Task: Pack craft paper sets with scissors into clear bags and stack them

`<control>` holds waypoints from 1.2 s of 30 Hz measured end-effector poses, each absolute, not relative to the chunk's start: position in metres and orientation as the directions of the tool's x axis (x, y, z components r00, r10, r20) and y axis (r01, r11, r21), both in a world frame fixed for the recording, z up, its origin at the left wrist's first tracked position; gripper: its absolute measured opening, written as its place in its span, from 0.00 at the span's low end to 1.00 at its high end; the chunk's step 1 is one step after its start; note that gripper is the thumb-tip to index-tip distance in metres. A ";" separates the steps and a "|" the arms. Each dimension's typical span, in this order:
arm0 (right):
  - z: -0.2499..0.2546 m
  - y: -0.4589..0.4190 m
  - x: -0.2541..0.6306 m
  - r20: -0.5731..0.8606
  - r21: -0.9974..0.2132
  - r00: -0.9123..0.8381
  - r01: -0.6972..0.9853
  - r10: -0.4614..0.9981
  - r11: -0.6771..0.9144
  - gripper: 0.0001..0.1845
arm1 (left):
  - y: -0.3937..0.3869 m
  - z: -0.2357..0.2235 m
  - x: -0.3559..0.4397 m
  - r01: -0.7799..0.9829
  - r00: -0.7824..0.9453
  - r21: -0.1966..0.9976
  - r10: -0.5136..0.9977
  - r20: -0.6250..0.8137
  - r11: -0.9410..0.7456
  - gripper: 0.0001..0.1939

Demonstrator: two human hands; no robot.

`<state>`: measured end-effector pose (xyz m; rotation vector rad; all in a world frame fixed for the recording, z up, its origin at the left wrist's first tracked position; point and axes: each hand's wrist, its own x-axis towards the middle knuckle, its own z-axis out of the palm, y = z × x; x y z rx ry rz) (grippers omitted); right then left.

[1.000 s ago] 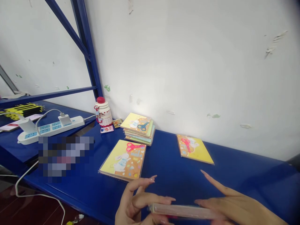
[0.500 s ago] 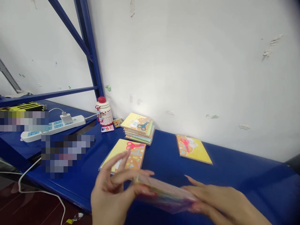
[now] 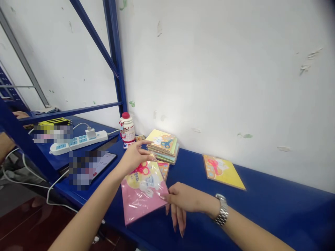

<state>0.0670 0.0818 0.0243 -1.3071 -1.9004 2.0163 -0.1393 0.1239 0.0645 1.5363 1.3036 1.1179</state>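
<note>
A pink plastic-wrapped booklet (image 3: pixel 141 205), with red scissors and a white rabbit on its cover, is tilted between my hands. My left hand (image 3: pixel 137 155) holds it at its far edge, fingers bent over the top. At its right edge my right hand (image 3: pixel 183 200) pinches it, thumb on the cover and the other fingers hanging down. Partly hidden under it lies an orange and yellow booklet (image 3: pixel 164 169). Just behind stands a stack of wrapped booklets (image 3: pixel 162 146), the top one with blue scissors. A yellow booklet (image 3: pixel 225 170) with red scissors lies to the right.
The blue table (image 3: pixel 193 167) runs along a white wall. At the left are a phone (image 3: pixel 104 162), a white power strip (image 3: pixel 81 141) with a plugged-in charger, and a white and red bottle (image 3: pixel 127 129). A blue metal post (image 3: pixel 116 69) rises behind. Cables hang over the left edge.
The wrapped booklet was edge-on and blurred; now its pink cover faces up, further left, over the orange and yellow booklet. My left hand has moved to its far edge. The view has shifted left.
</note>
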 end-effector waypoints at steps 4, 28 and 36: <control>-0.008 0.071 0.037 -0.521 -0.852 -0.583 0.315 0.624 -0.418 0.27 | 0.138 0.056 -0.143 0.395 0.165 0.906 0.982 0.093 -0.152 0.27; 0.009 0.080 0.109 -0.397 -0.823 -0.393 0.552 0.829 -0.133 0.40 | 0.050 -0.040 -0.148 0.981 -0.016 0.188 0.940 0.340 -0.051 0.24; -0.034 0.137 0.248 0.086 -0.461 -0.121 0.875 0.989 0.147 0.36 | 0.050 -0.040 -0.114 0.940 0.197 0.163 0.868 0.455 -0.299 0.26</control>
